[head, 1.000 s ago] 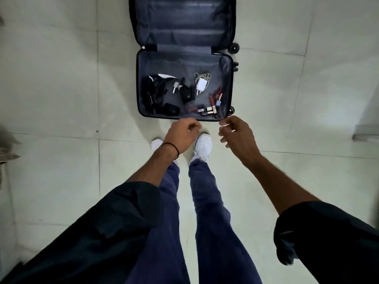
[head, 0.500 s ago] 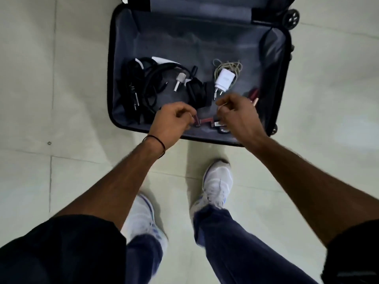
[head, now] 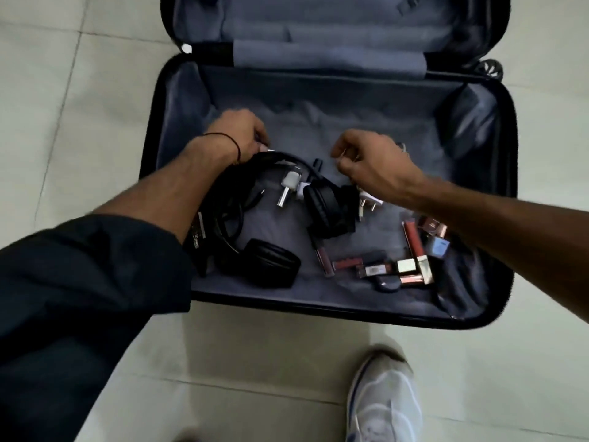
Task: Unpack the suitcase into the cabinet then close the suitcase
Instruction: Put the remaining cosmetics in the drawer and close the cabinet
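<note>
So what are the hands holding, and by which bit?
Cannot tell. The right hand curls over the white charger, grip hidden. The left hand is by the band of the headphones, fingers hidden.

No text readable anywhere. Pale marks showing on black item [head: 197, 232] at left inside suitcase [head: 287, 304], blurring too much for reading.

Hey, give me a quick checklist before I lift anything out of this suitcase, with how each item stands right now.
1. Suitcase open: ok.
2. Left hand gripping something: cannot tell, fingers hidden.
3. Right hand above the charger: ok; its grip cannot tell.
4. Headphones free of the black cables: not ok, they lie against each other.
5. Lipsticks unpacked: not ok, lying in the suitcase.
6. Cabinet within sight: not ok, out of view.
</note>
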Tool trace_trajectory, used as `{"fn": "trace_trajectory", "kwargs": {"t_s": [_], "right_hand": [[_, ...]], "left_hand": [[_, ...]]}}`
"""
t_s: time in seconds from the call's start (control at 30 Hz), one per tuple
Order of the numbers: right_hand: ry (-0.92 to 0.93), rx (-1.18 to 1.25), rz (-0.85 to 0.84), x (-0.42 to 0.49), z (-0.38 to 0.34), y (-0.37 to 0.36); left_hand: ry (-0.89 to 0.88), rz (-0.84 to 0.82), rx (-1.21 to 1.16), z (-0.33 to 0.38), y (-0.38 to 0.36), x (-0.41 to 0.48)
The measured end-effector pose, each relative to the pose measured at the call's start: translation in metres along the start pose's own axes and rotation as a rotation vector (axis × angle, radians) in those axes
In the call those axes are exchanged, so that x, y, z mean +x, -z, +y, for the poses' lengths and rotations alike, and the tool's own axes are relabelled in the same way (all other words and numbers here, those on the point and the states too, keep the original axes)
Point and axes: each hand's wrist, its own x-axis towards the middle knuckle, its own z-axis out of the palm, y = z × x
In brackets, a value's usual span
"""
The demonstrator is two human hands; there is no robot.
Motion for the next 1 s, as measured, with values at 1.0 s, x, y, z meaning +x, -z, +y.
{"fn": "trace_trajectory", "kwargs": {"t_s": [1.0], "right_hand": [[-0.176,0.12,-0.177,-0.037,-0.005,-0.042]], "left_hand": [[0.05,0.007,-0.658,0.006,0.014,-0.029]]}}
